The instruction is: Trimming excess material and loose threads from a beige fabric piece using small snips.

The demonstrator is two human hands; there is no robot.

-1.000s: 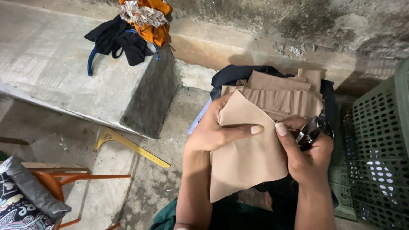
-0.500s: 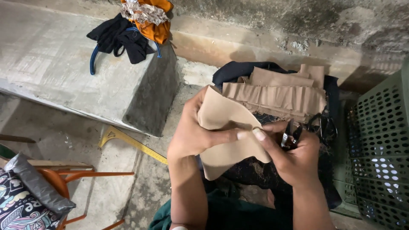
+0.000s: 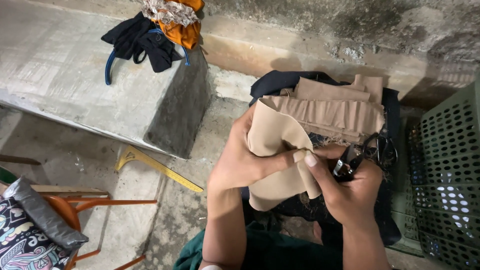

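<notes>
Concrete bench (image 3: 65,90) fills the upper left, with a black garment (image 3: 142,42) and an orange cloth bundle (image 3: 182,25) on its far end. Green perforated crate (image 3: 445,170) stands at the right edge. A dark cloth (image 3: 280,80) covers the lap, carrying a stack of beige fabric strips (image 3: 335,107). Orange chair frame (image 3: 95,205) and a patterned bag (image 3: 22,240) sit lower left. Yellow ruler (image 3: 160,167) lies on the floor beside the bench base.

Beige fabric piece (image 3: 272,150) sits in front of the stack, between both hands, hiding part of the dark cloth. Left hand (image 3: 242,160) wraps it from the left, thumb on top, pressed against the cloth. Right hand (image 3: 347,187) pinches the piece's right edge with thumb and forefinger, other fingers curled round black scissors (image 3: 367,155); blades hidden, open or shut unclear.

Versus a second ago: the piece is bunched narrower and folded, the hands are closer together, fingertips now nearly touching.
</notes>
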